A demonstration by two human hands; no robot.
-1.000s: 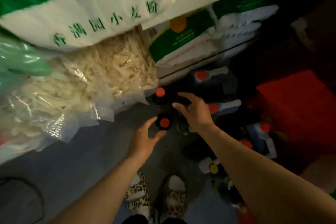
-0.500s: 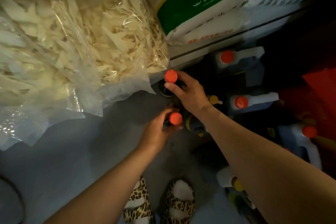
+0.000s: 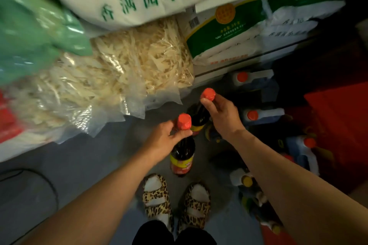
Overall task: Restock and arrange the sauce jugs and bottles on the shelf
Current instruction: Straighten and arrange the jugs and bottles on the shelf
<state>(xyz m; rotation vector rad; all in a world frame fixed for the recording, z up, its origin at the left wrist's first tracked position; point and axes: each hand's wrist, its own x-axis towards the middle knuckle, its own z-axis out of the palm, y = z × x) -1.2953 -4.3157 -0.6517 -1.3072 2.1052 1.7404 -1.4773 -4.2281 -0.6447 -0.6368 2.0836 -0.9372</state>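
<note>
Two dark sauce bottles with red caps hang above the grey floor. My left hand (image 3: 165,139) grips the neck of the nearer bottle (image 3: 182,155), which has a yellow and red label. My right hand (image 3: 223,115) pinches the neck of the farther bottle (image 3: 198,115) just under its cap. Several white jugs with red caps (image 3: 253,79) stand on the floor at the right, under the shelf.
Large flour sacks (image 3: 223,32) and a clear bag of pale dried strips (image 3: 123,69) fill the low shelf ahead. A red crate (image 3: 338,125) sits at the right. More small bottles (image 3: 247,181) stand by my right foot. A dark cable (image 3: 49,185) lies at the left.
Both hands closed on the bottle necks and lifted the two bottles off the floor. The view tilted back up.
</note>
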